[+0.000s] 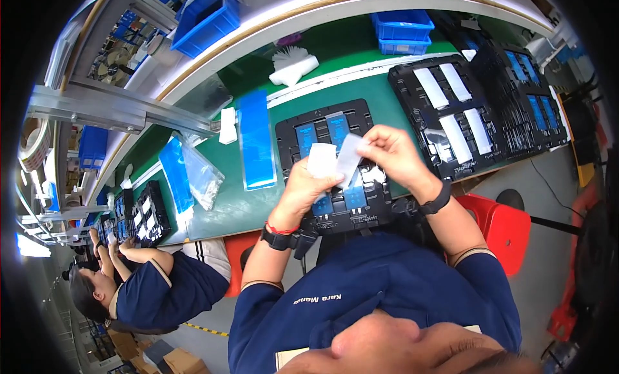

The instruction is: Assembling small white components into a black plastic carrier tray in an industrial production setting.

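Above the black plastic tray (284,137), my left hand (302,186) grips a white rectangular sheet (322,158) between thumb and fingers. My right hand (394,153) is closed in a pinch on the upper end of a translucent white strip (349,160). The strip's lower end meets my left thumb. Blue flat rectangular pieces (337,126) lie in the tray's recesses, two in the far row and two in the near row. My hands and the sheets partly cover the tray's middle.
Right of me stand black trays with white strips (431,88) and more trays with blue pieces (536,111). Blue film sheets (256,142) and a clear bag (205,180) lie left on the green table. Blue bins (403,31) stand behind. A co-worker (161,280) sits left; a red stool (500,235) is right.
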